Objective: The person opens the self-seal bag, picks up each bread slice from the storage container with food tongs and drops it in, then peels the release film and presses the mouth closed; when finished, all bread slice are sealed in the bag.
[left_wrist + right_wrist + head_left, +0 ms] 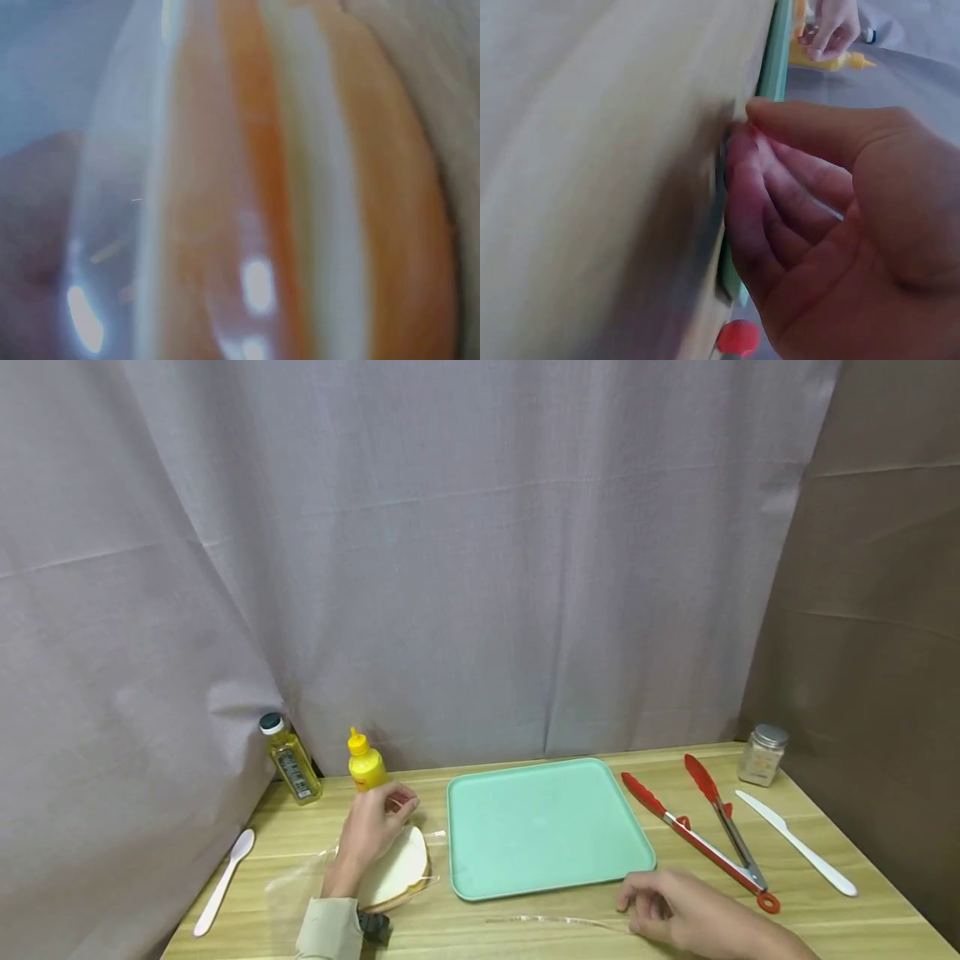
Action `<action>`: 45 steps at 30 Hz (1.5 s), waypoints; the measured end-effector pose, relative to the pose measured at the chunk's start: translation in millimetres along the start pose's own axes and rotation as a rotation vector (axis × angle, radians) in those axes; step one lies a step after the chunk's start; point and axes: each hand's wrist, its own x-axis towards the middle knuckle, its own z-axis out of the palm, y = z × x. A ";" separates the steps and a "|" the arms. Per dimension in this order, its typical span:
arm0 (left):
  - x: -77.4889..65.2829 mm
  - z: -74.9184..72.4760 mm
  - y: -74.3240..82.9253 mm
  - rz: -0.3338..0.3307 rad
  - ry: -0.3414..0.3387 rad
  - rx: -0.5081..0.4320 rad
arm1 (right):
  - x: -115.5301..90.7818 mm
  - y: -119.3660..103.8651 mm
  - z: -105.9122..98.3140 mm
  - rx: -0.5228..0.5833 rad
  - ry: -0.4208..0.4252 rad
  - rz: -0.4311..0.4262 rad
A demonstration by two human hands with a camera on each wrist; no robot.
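White sliced bread (397, 870) lies in a clear plastic bag (288, 893) on the left of the table. My left hand (371, 827) reaches over the bread's upper edge, thumb and fingers bent; whether they pinch the bag I cannot tell. In the left wrist view, shiny plastic and brown crust (405, 187) fill the picture, blurred. A thin clear strip (551, 918) lies in front of the tray, its right end near the fingertips of my right hand (678, 910). In the right wrist view, that hand's fingers are loosely bent, with nothing visible between them.
Behind the left hand stand a yellow squeeze bottle (367, 767) and an oil bottle (294, 764). A spoon (225, 883) lies far left. The green tray (551, 831) is central; red tongs (697, 843), a white knife (798, 843) and a spice jar (763, 758) are right.
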 end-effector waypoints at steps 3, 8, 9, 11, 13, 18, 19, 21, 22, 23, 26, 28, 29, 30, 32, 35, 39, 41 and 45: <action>0.5 -2.0 1.3 -0.008 -0.033 -0.038 | 7.3 -8.3 0.8 -0.072 0.078 0.015; 0.1 -10.3 1.9 -0.038 -0.062 -0.101 | 39.7 -31.7 18.7 -0.045 0.136 -0.023; -0.1 -12.2 1.5 -0.053 -0.061 -0.109 | 49.2 -35.7 25.5 -0.030 0.136 -0.041; -0.7 -14.7 -0.1 -0.064 -0.054 -0.115 | 70.3 -42.1 41.0 0.000 0.130 -0.071; -1.3 -15.6 -1.8 -0.055 -0.046 -0.094 | 90.6 -47.3 56.5 0.072 0.114 -0.054; -1.5 -12.5 -5.8 0.021 -0.029 -0.021 | 132.8 -55.7 88.1 0.310 0.112 0.061; -1.5 -11.9 -6.4 0.031 -0.029 -0.022 | 139.7 -57.6 92.9 0.344 0.121 0.082; -1.7 -11.2 -7.3 0.036 -0.034 -0.031 | 152.2 -61.7 101.5 0.397 0.144 0.113; -1.7 -11.1 -7.6 0.041 -0.037 -0.036 | 157.8 -64.4 105.5 0.412 0.158 0.125; -1.8 -11.4 -7.8 0.041 -0.045 -0.041 | 163.1 -67.1 109.5 0.421 0.171 0.140; -1.5 -13.1 -8.2 0.016 -0.074 -0.050 | 175.8 -76.1 120.0 0.442 0.197 0.189; -1.4 -14.4 -8.2 0.001 -0.083 -0.050 | 182.5 -81.2 126.2 0.447 0.212 0.213; -1.3 -14.9 -8.4 -0.008 -0.089 -0.050 | 185.3 -83.3 128.8 0.453 0.215 0.223; -1.1 -15.4 -8.5 -0.015 -0.093 -0.049 | 187.5 -84.9 131.0 0.461 0.216 0.230; -2.0 -15.2 -8.0 0.001 -0.096 -0.046 | 189.5 -86.7 134.1 0.475 0.221 0.240; -2.1 -15.6 -7.2 0.013 -0.113 -0.053 | 190.3 -87.4 135.7 0.500 0.216 0.256; -1.3 -17.7 -5.6 -0.003 -0.154 -0.058 | 191.0 -87.1 135.1 0.519 0.211 0.269; -1.5 -18.6 -5.2 -0.022 -0.184 -0.053 | 191.6 -87.0 135.0 0.534 0.211 0.266; -3.9 -17.3 -4.2 -0.059 -0.202 -0.026 | 191.8 -86.8 134.3 0.563 0.216 0.261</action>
